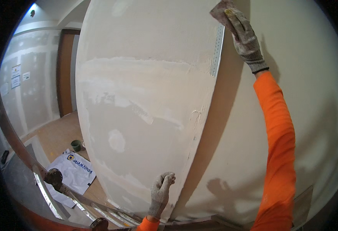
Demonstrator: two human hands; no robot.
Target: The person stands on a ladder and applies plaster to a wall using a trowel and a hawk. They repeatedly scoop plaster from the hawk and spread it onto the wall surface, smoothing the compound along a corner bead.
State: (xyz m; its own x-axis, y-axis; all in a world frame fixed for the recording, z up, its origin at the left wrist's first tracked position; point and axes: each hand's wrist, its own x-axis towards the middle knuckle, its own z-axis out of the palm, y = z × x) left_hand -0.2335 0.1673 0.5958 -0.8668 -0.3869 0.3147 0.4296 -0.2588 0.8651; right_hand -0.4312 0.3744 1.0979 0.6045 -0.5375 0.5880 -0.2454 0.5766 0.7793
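Observation:
Gripped in my right hand [244, 34], which wears a dusty grey knit glove, is a reddish-brown piece of sandpaper [217, 11]. It is pressed near the top of the wall's outer corner, just above a strip of perforated metal corner bead [217, 50]. My left hand [162, 188], gloved too, is low down in front of the plastered wall panel [138, 111], close to the same corner edge. Its fingers are curled together, and nothing shows in them. Patches of white filler and a rough, cracked ridge [196, 115] mark the panel's surface.
A metal ladder [49, 196] and a curved brown rail [17, 142] stand at lower left. Beyond them, a white printed plastic sack [74, 169] and a dark green bucket [75, 145] sit on the floor. A brown door frame [65, 73] is at far left; a smooth wall [307, 77] at right.

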